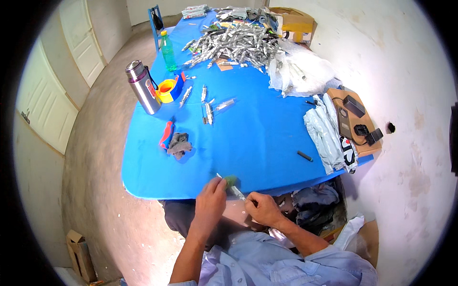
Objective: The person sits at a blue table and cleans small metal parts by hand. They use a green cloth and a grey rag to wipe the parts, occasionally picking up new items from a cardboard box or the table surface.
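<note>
At the near edge of the blue-covered table, my left hand (211, 198) is closed on a slim silvery part (237, 192). A green scrap that looks like a scouring pad (231, 180) sits against the part beside my fingertips. My right hand (262, 208) pinches the part's lower right end, fingers curled. Farther off on the left lie a crumpled grey rag (179, 145) and a red-and-blue-handled tool (167, 135). Past these, several similar silvery parts (208, 114) are spread on the cloth. A short dark rod (304, 156) rests to the right.
A steel flask (143, 88), a green bottle (168, 52) and a yellow-and-blue tape dispenser (168, 90) stand along the left. A large heap of silvery parts (238, 45) covers the far middle. Grey plastic bags (324, 133) and a cardboard box with black devices (365, 121) border the right wall.
</note>
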The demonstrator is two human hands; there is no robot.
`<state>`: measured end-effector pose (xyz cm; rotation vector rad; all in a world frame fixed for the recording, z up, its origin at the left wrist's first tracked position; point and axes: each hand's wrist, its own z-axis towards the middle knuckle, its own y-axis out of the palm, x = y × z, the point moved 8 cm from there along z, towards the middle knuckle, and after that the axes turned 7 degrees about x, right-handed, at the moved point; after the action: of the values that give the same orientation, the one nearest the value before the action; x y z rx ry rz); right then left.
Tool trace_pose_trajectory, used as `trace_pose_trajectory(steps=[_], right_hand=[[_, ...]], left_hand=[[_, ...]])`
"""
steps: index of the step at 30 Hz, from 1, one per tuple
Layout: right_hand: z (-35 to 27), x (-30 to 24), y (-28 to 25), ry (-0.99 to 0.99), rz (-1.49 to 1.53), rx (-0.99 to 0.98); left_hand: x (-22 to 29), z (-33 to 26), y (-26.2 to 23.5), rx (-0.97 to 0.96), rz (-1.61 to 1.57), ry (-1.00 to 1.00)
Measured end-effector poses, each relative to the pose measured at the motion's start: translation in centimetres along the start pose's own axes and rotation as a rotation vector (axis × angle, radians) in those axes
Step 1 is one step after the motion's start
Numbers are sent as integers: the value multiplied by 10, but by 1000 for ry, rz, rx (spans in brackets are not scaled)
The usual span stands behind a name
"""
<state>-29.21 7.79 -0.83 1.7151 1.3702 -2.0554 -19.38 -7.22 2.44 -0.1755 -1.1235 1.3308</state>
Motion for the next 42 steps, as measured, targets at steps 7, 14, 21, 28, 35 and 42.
trace_pose_trajectory(steps=[7,14,21,28,35,42], right_hand=[[-14,63,36,384,637,-40],[-28,41,36,611,860,-85],[-32,44,44,580,1046,-162],[-32,44,35,620,1034,-35],[-36,49,40,643,1070,-93],[-43,55,43,657,1058,-232]], left_hand=[[54,-21,-10,-3,-166,63],[43,-19,0,-53,-90,83],[9,-6,4,-22,-49,-33],[61,-34,0,-18,-115,68],[43,-20,6,-43,-13,11],[22,-10,15,-5,23,5]])
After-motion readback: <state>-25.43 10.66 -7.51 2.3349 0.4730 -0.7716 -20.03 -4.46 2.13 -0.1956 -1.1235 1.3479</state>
